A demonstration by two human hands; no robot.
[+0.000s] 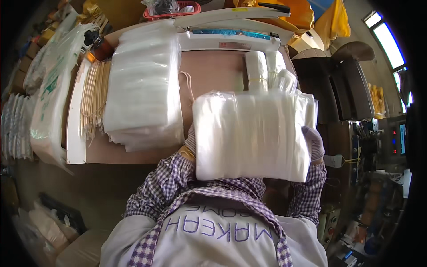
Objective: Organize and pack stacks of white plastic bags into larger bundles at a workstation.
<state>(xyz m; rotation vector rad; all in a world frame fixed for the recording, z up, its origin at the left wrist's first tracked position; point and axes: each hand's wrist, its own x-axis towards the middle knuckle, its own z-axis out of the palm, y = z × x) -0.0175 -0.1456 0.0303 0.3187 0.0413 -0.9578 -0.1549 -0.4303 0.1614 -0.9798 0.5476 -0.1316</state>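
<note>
While both gloved hands clamp a thick stack of clear plastic bags (251,135) from either side, the person holds it upright at chest height over the near edge of the bench (213,71). The right hand (314,143) grips the stack's right edge, fingers curled round it; the left hand (190,141) presses the left edge, mostly hidden behind the plastic, so only part of the glove shows. The stack lies squarely between the two hands, its long axis running left to right, and neither hand is nearer than the other. Checked sleeves frame it from below.

Just beyond the stack, three rolled bundles of bags (269,71), each tied with a band, lie on the bench. Left of the stack sits a taller pile of flat clear bags (144,84), and farther left of that a sheaf of pale sticks (94,95) on a white board (75,133). Beyond the stack, at the bench's far edge, stands a white heat sealer (229,31) with its arm raised. A red basket (171,12) behind the sealer holds crumpled plastic; what else it holds cannot be made out.
</note>
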